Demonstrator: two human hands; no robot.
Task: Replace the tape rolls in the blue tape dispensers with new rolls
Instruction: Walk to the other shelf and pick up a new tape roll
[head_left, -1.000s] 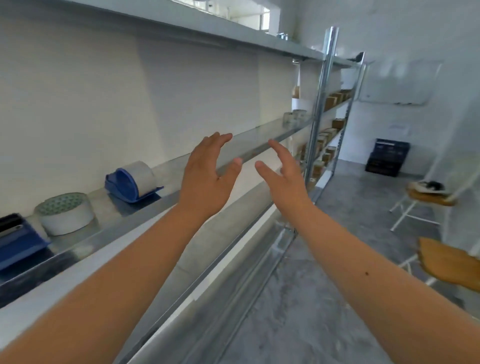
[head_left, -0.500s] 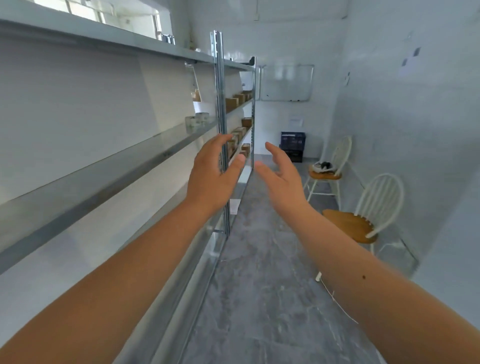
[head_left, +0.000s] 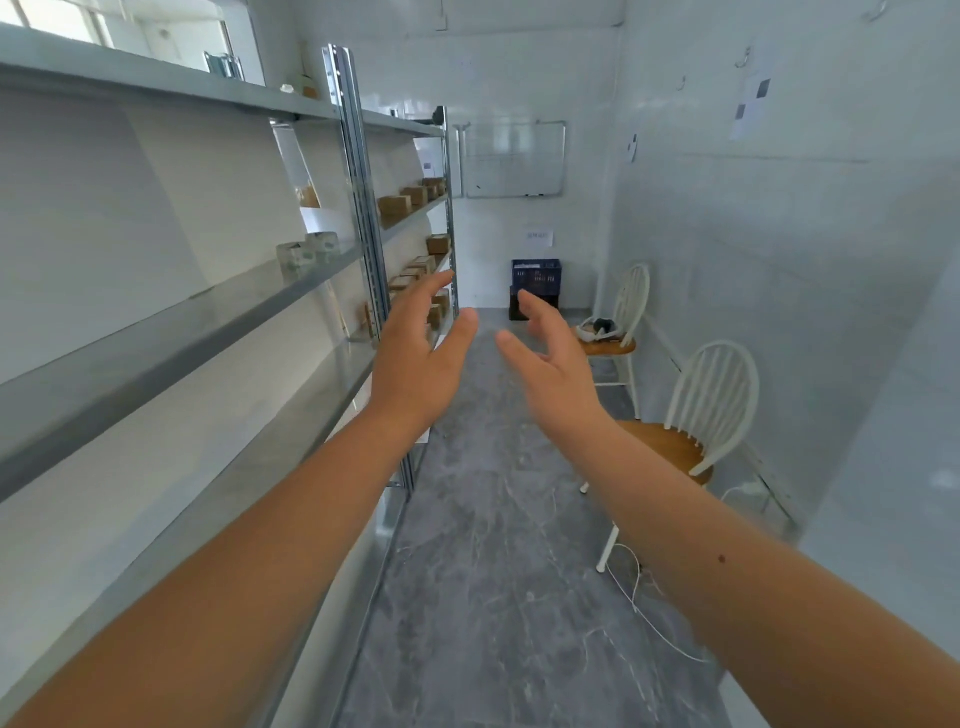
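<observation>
No blue tape dispenser is in view now. My left hand (head_left: 415, 358) and my right hand (head_left: 556, 364) are both stretched out in front of me, palms facing each other, fingers apart, holding nothing. They hover in the aisle beside the metal shelf unit (head_left: 171, 343) on my left. A few pale tape rolls (head_left: 309, 252) stand far along the middle shelf, well beyond my left hand.
A metal shelf upright (head_left: 361, 197) rises just past my left hand. Brown boxes (head_left: 410, 200) fill the farther shelves. Two white chairs with wooden seats (head_left: 696, 415) stand along the right wall, a white cable (head_left: 639, 608) trails on the grey floor, and a blue crate (head_left: 536, 275) sits at the far wall.
The view has swung right, away from the shelf section with the blue dispensers and white roll, which have left the picture. Both hands stay raised and empty in front of me.
</observation>
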